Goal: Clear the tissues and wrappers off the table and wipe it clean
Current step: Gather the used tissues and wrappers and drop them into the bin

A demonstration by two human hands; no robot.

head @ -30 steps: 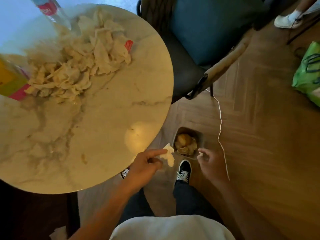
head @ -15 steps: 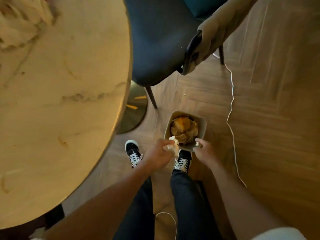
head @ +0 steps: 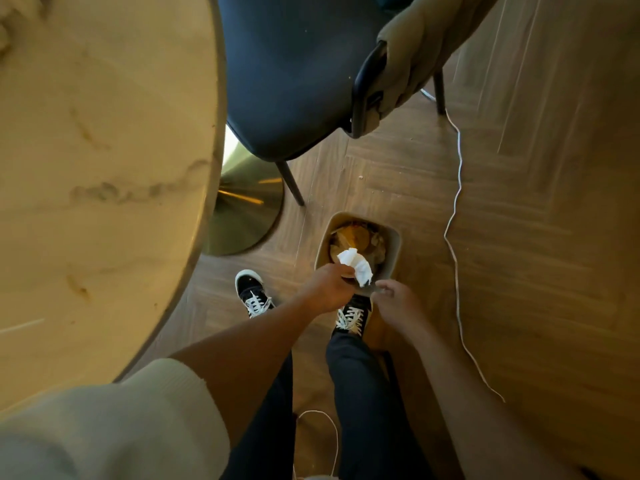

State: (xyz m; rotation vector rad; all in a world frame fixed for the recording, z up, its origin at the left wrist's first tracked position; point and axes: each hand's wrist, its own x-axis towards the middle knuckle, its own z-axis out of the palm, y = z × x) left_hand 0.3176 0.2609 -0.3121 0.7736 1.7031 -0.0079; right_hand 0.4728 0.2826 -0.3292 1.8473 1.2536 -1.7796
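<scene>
Left hand [head: 329, 287] pinches a tissue [head: 356, 266] (long axis slanting down-right) over the bin [head: 393, 244]; right hand [head: 398, 303] fingers loosely curled

A crumpled white tissue [head: 356, 266] hangs over the bin's [head: 393, 258] near rim (bin already littered).

Your left hand [head: 329, 289] reached down with fingers curled; your right hand [head: 398, 303] hung beside it (fingers loosely bent)

A small bin [head: 394, 241] and white cable [head: 458, 188] lie on the wooden floor [head: 540, 209].
</scene>
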